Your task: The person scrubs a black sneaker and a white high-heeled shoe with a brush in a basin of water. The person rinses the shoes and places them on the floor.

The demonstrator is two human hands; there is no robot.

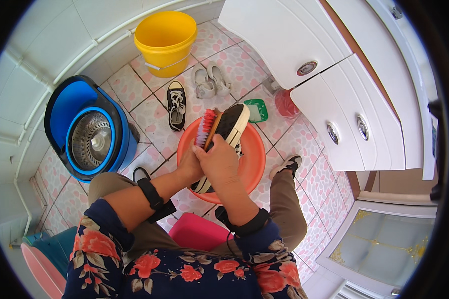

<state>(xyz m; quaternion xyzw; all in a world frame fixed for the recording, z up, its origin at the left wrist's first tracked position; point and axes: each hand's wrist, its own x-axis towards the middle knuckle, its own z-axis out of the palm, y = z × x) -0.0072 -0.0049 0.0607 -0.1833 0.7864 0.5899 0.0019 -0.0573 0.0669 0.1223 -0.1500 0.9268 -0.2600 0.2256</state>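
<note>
Over an orange plastic basin [255, 164], a canvas sneaker [230, 123] with a dark sole and off-white rubber edge is tilted, its toe towards the upper right. My right hand [221, 159] grips a wooden-backed scrub brush [207, 127] with red and pale purple bristles, alongside the sneaker's sole. My left hand [191, 166] is pressed close to the right one, near the brush's lower end and the sneaker's heel; what its fingers hold is hidden. Another black-and-white lace-up sneaker [176, 106] lies on the tiles beyond the basin.
A yellow bucket [164, 56], pale shoes [209, 84], a green dish [257, 110] and a red container [286, 104] stand beyond the basin. A blue mop bucket [123, 144] is at left, white cabinets [329, 108] at right. Between my legs is a pink object [202, 231].
</note>
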